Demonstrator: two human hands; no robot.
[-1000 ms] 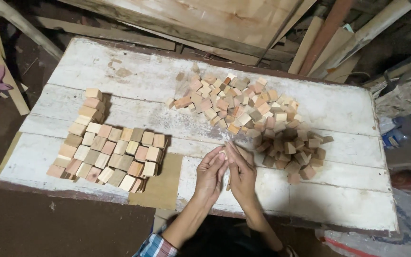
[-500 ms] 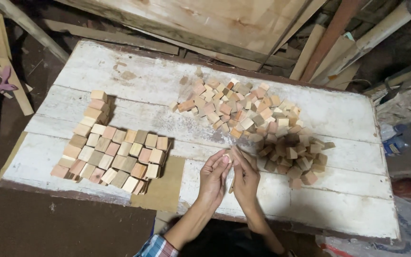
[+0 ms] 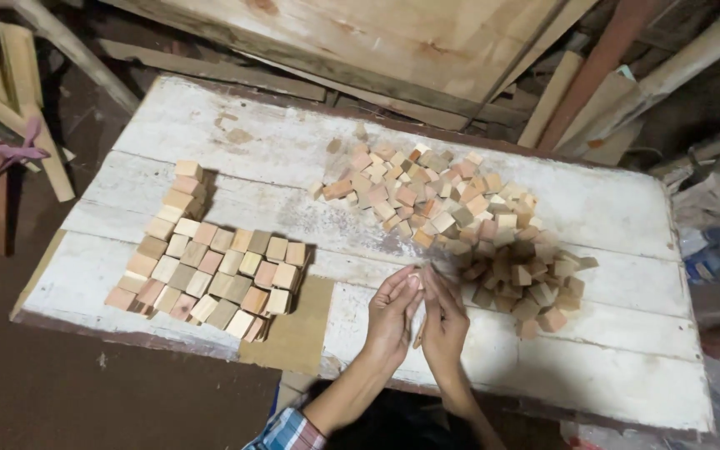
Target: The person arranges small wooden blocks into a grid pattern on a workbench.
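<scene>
My left hand (image 3: pixel 389 321) and my right hand (image 3: pixel 446 327) are pressed together palm to palm over the near part of the white plank table (image 3: pixel 627 367). A small pale wooden block (image 3: pixel 417 282) peeks out between their fingertips, mostly hidden. A loose heap of small wooden blocks (image 3: pixel 460 217) lies just beyond and to the right of my hands. To the left, several blocks are packed side by side in neat rows (image 3: pixel 210 271), with a short stack at their far end.
A brown cardboard sheet (image 3: pixel 293 333) sticks out under the rows at the table's near edge. Planks and boards (image 3: pixel 360 42) lean behind the table. Wooden slats (image 3: pixel 18 100) and a pink strap (image 3: pixel 6 158) are at the left; clutter fills the right side.
The view has shifted a little. My hands stay pressed together in the same spot, with only slight finger movement.
</scene>
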